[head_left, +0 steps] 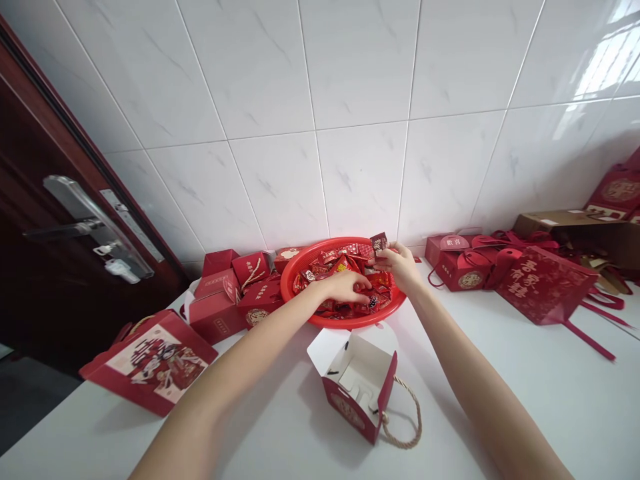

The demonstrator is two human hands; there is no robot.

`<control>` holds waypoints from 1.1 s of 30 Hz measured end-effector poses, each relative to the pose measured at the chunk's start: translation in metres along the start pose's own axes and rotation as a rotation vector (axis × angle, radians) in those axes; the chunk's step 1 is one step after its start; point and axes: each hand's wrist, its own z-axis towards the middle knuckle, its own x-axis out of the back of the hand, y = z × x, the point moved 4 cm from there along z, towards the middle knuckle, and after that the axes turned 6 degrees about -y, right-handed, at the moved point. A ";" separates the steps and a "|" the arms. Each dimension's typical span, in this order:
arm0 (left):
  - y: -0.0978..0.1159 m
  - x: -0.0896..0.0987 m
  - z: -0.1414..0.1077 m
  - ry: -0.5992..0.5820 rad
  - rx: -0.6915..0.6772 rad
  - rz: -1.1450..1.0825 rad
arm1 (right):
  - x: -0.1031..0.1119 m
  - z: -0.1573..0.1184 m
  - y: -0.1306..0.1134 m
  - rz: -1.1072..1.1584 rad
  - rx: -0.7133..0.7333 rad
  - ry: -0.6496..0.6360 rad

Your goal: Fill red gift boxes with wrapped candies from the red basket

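One small dark-red packet [379, 245] is above the far right part of a red basket [350, 324], pinched by the fingertips of the right hand [406, 268]. Its long axis runs roughly up and down, the top leaning slightly left, a printed face toward the camera. The basket, wide from left to right, holds a heap of red-wrapped sweets [345, 257]. The left hand [344, 287] is over them, fingers half curled; I cannot tell whether they grip one. Just nearer on the white table [280, 427], an open box [350, 410] shows its white inside, emblem side slanting toward the person, rope handle [419, 419] lying to the right. Red boxes [217, 293] stand left of the basket.
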 end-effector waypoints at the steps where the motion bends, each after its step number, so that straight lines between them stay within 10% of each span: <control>1: 0.006 -0.005 0.003 -0.070 -0.025 0.096 | 0.000 0.000 0.000 0.011 -0.004 0.000; 8: 0.030 -0.028 0.033 -0.264 0.039 0.387 | 0.000 0.001 0.002 0.030 -0.036 -0.012; 20: -0.023 0.033 0.006 0.215 0.218 -0.216 | -0.001 -0.001 0.000 -0.020 -0.008 -0.017; 33: -0.030 0.041 0.007 0.379 0.208 -0.295 | -0.003 -0.002 -0.002 -0.021 0.000 -0.045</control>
